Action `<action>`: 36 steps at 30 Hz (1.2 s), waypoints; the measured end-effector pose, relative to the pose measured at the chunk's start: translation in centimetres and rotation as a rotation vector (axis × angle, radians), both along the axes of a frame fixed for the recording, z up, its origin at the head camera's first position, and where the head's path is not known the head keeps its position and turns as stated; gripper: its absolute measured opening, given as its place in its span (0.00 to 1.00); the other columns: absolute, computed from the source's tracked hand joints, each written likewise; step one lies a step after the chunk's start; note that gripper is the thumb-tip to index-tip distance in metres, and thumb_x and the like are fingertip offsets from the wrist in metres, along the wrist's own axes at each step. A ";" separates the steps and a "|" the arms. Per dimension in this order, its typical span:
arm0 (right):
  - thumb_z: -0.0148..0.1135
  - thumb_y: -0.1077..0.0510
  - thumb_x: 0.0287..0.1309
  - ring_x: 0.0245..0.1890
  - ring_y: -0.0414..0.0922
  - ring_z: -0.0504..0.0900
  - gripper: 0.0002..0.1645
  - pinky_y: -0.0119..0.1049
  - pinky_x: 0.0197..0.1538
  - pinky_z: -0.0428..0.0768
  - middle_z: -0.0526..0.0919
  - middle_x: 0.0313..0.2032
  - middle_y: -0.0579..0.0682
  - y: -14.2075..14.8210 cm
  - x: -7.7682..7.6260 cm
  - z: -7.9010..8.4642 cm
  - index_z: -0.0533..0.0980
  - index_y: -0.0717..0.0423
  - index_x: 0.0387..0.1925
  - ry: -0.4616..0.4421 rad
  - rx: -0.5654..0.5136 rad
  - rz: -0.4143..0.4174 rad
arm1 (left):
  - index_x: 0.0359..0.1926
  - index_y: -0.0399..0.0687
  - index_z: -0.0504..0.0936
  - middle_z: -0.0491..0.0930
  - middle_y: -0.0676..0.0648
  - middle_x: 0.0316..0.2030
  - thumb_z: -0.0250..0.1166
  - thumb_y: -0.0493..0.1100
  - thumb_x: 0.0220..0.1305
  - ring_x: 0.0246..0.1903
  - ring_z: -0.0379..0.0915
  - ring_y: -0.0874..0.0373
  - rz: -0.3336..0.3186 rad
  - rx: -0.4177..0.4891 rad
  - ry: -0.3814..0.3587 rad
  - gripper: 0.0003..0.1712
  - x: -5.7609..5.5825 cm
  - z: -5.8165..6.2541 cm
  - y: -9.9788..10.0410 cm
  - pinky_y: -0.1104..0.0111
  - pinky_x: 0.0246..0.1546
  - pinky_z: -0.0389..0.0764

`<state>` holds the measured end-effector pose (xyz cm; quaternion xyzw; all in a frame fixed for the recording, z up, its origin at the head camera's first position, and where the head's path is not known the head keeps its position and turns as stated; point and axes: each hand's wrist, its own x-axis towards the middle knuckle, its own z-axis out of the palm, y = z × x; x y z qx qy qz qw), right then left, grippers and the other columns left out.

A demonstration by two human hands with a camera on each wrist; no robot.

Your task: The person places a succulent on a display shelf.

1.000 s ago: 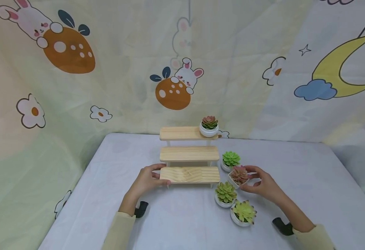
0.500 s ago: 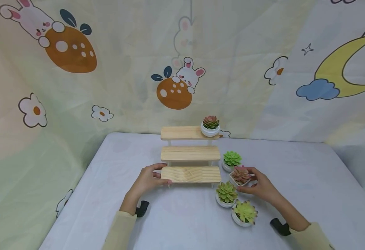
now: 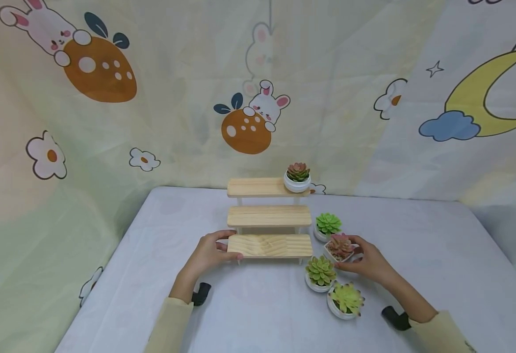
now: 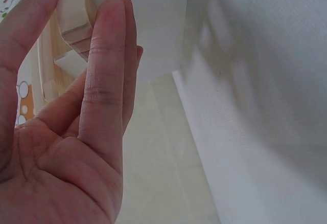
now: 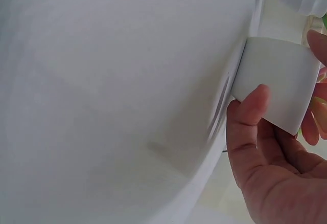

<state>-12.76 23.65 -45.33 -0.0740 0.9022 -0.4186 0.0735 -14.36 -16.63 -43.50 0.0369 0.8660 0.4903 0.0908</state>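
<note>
A three-step wooden display stand (image 3: 269,245) stands at the middle of the table. At the left end of its lowest step, my left hand (image 3: 211,252) grips the board between thumb and fingers; the left wrist view shows the board's end (image 4: 74,14) there. My right hand (image 3: 372,262) holds a square white pot with a pink succulent (image 3: 341,246), right of the stand. In the right wrist view, the pot's plain white side (image 5: 278,78) lies between thumb and fingers, its lower edge at or close to the tabletop. Part of the pot is hidden by the fingers.
A bright green succulent (image 3: 328,224) sits just behind the held pot. Two yellow-green succulents, one (image 3: 321,272) nearer the stand and one (image 3: 347,300) in front, stand close by. A red-green succulent (image 3: 297,177) occupies the top step's right end. A patterned cloth (image 3: 174,122) hangs behind.
My right hand has shifted slightly, its thumb moving left along the front of the square pot. The left hand keeps its grip on the stand. The view has shifted a little.
</note>
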 end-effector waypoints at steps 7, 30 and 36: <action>0.80 0.55 0.42 0.42 0.53 0.80 0.48 0.33 0.34 0.79 0.78 0.46 0.64 -0.1 0.1 0.1 0.66 0.74 0.60 0.028 0.027 -0.003 | 0.59 0.37 0.78 0.84 0.43 0.42 0.82 0.42 0.42 0.35 0.81 0.57 -0.003 0.005 0.000 0.41 0.0 0.0 0.0 0.67 0.32 0.79; 0.77 0.54 0.47 0.32 0.44 0.76 0.48 0.33 0.29 0.76 0.78 0.45 0.62 -0.2 0.5 4.7 0.62 0.70 0.64 0.062 -0.011 -0.043 | 0.59 0.35 0.76 0.84 0.41 0.43 0.81 0.42 0.43 0.35 0.82 0.56 -0.026 0.023 0.004 0.41 -0.2 -0.3 -0.1 0.67 0.32 0.80; 0.76 0.54 0.49 0.34 0.45 0.77 0.48 0.32 0.31 0.78 0.77 0.48 0.63 -1.3 0.4 5.5 0.62 0.70 0.65 0.088 -0.034 -0.040 | 0.59 0.35 0.76 0.84 0.40 0.42 0.81 0.42 0.43 0.34 0.82 0.56 -0.033 0.031 0.009 0.41 -0.1 -0.3 -0.1 0.68 0.31 0.79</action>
